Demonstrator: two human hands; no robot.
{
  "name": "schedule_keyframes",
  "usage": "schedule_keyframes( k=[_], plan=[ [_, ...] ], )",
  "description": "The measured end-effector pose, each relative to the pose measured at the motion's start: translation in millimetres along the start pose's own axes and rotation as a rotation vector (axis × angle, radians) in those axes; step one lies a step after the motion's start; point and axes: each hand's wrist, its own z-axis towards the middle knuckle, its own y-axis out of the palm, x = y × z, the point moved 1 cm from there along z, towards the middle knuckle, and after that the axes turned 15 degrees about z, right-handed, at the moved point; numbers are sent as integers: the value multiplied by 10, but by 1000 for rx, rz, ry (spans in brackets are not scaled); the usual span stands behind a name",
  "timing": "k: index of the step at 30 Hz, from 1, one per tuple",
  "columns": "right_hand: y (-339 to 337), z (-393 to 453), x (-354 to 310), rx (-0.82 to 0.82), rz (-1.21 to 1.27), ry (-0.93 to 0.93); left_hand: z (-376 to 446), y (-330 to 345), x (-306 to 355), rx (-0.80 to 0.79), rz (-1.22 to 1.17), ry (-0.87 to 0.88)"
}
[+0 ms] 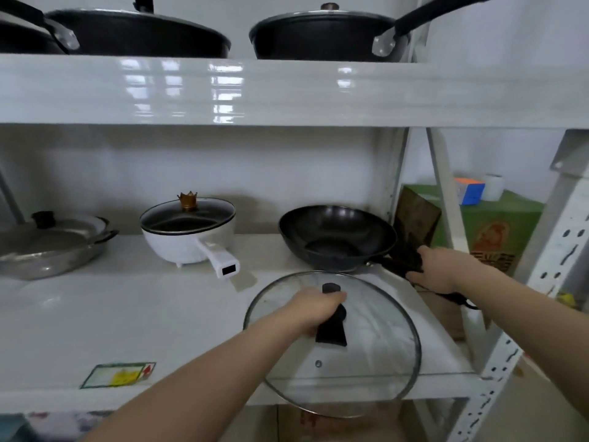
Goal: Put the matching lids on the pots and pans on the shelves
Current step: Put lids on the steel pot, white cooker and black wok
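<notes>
A round glass lid (376,355) with a black knob hangs over the front edge of the lower shelf; my left hand (314,309) grips that knob. Just behind it sits an uncovered black wok (334,237) on the right of the shelf. My right hand (435,269) is closed around the wok's black handle. A white pot (188,240) with a crown-knobbed glass lid stands mid-shelf. A steel pan (47,247) with a lid sits at the left. On the upper shelf a black pan (322,36) carries a lid, and another black pan (140,33) is beside it.
The white lower shelf (127,314) has a sticker near its front edge. A white perforated upright (522,314) bounds the right side. Beyond it stand a green box (490,237), a puzzle cube (470,191) and a white cup (494,186).
</notes>
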Motion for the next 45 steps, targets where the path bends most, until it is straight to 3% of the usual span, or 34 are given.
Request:
schedule_keyframes(
  k=[2,4,10,19,36,45],
  plan=[
    [106,53,72,-43,34,39,126,171,7,-153,-333,-76],
    [189,90,113,-52,56,53,233,261,-10,-202,-559,-124],
    [329,183,223,-15,119,19,322,328,-33,-201,-768,-128],
    [341,243,251,-12,149,24,172,270,-87,-235,-721,-80],
    [310,212,241,-45,145,1,-913,-284,-377,-385,-74,208],
    [348,275,386,-102,333,5,-943,-713,-102,-218,-156,376]
  ],
)
